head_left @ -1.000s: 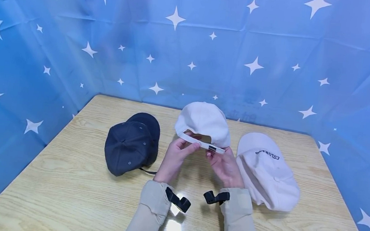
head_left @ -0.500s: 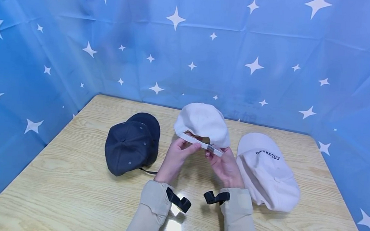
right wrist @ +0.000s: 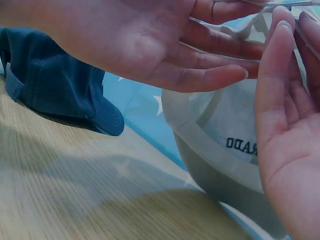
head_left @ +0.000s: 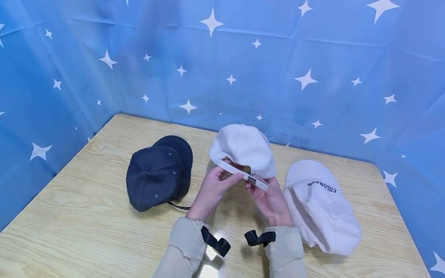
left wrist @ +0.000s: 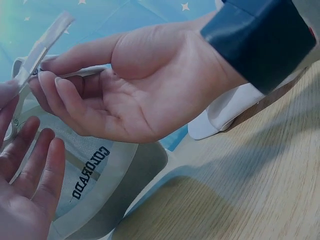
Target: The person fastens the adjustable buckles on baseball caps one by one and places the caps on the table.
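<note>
Both hands hold a white baseball cap (head_left: 244, 147) above the table, its back opening and strap (head_left: 229, 168) facing me. My left hand (head_left: 211, 191) pinches the strap, its thumb on top just left of the metal buckle (head_left: 252, 180). With the fingertips, my right hand (head_left: 269, 201) pinches the strap by the buckle's right side, where a free end (head_left: 262, 186) sticks out. In the left wrist view, dark COLORADO lettering (left wrist: 91, 172) shows through the cap's inside. The right wrist view shows my left hand (right wrist: 140, 47) with its lower fingers extended; the buckle is mostly cut off there.
To the left on the wooden table (head_left: 92, 216) lies a navy cap (head_left: 155, 175) with a loose strap end. A pale pink cap (head_left: 325, 210) marked COLORADO lies on its side at the right, close to my right wrist. A blue star-patterned curtain (head_left: 245, 57) surrounds the table.
The buckle has shifted slightly left, and the strap's free end has tipped a little lower. The cap has sunk slightly. Both hands keep their hold and barely move.
</note>
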`<action>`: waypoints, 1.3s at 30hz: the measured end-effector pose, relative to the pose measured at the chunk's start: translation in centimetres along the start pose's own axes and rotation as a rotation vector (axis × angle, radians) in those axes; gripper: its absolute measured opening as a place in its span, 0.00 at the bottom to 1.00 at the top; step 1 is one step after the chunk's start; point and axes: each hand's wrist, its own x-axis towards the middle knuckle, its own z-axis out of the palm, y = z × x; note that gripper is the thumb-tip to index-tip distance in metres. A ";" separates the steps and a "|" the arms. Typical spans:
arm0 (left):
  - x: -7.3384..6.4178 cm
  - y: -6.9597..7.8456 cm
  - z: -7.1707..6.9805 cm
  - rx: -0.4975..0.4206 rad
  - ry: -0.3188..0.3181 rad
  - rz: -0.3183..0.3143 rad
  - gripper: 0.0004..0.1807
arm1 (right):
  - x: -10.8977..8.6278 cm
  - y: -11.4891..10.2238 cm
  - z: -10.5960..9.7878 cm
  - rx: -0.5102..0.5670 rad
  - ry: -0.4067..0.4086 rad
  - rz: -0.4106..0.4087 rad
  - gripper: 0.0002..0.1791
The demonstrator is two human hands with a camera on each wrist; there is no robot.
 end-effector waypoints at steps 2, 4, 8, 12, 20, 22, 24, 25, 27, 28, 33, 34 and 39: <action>0.0 0.0 0.0 0.003 0.000 -0.007 0.18 | 0.0 0.0 0.0 0.004 -0.006 -0.003 0.08; 0.0 0.0 0.0 0.012 -0.012 -0.004 0.19 | 0.0 0.0 0.0 0.009 -0.018 -0.007 0.08; 0.1 -0.1 0.1 0.022 -0.019 0.005 0.19 | 0.0 0.1 -0.1 0.006 -0.032 -0.009 0.08; 0.1 -0.2 0.1 0.020 -0.017 -0.002 0.19 | 0.0 0.1 -0.1 0.001 -0.032 -0.011 0.08; 0.1 -0.1 0.1 0.036 -0.037 0.022 0.19 | 0.0 0.0 0.1 -0.014 -0.006 0.001 0.11; 0.2 -0.4 0.1 0.036 -0.043 0.022 0.18 | 0.0 0.0 0.1 -0.023 -0.002 0.004 0.11; 0.4 -0.9 0.0 0.040 -0.044 0.021 0.17 | 0.0 0.0 0.2 -0.031 0.002 0.007 0.10; 0.5 -1.2 -0.1 0.042 -0.047 0.019 0.17 | 0.0 0.0 0.2 -0.031 0.005 0.008 0.10; 0.7 -1.8 -0.3 0.054 -0.050 0.016 0.16 | 0.0 0.0 0.2 -0.029 0.010 0.011 0.10; 0.8 -2.1 -0.4 0.056 -0.048 0.019 0.16 | -0.1 0.0 0.2 -0.023 0.014 0.013 0.10; 0.9 -2.7 -0.3 0.038 -0.034 0.019 0.18 | -0.1 0.0 0.1 -0.015 0.000 0.007 0.10; 0.9 -2.7 -0.3 0.028 -0.032 0.013 0.18 | -0.1 0.0 0.1 -0.015 -0.009 0.004 0.10; 0.7 -2.3 -0.3 -0.007 -0.036 -0.027 0.16 | -0.1 0.1 -0.1 0.005 -0.069 -0.015 0.09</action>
